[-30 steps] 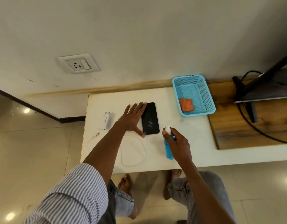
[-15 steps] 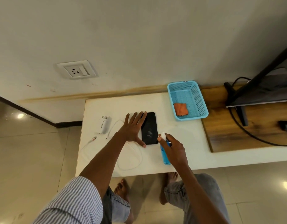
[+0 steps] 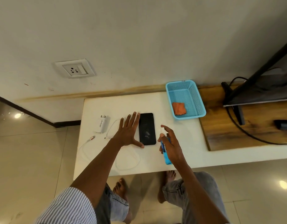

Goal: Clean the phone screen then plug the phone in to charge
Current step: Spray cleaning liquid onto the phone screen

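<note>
Beside phone (image 3: 147, 128): left hand (image 3: 129, 131) flat, fingers spread; right hand (image 3: 171, 143) grips spray bottle (image 3: 165, 155); cable (image 3: 123, 157) near.

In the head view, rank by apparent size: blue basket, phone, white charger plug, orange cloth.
1. blue basket
2. phone
3. white charger plug and orange cloth look about alike, so they are left unranked.

A single head-worn wide-angle view is directed steeply downward from close above the white table (image 3: 179, 152), facing the wall (image 3: 139, 38); edges appear distorted.
</note>
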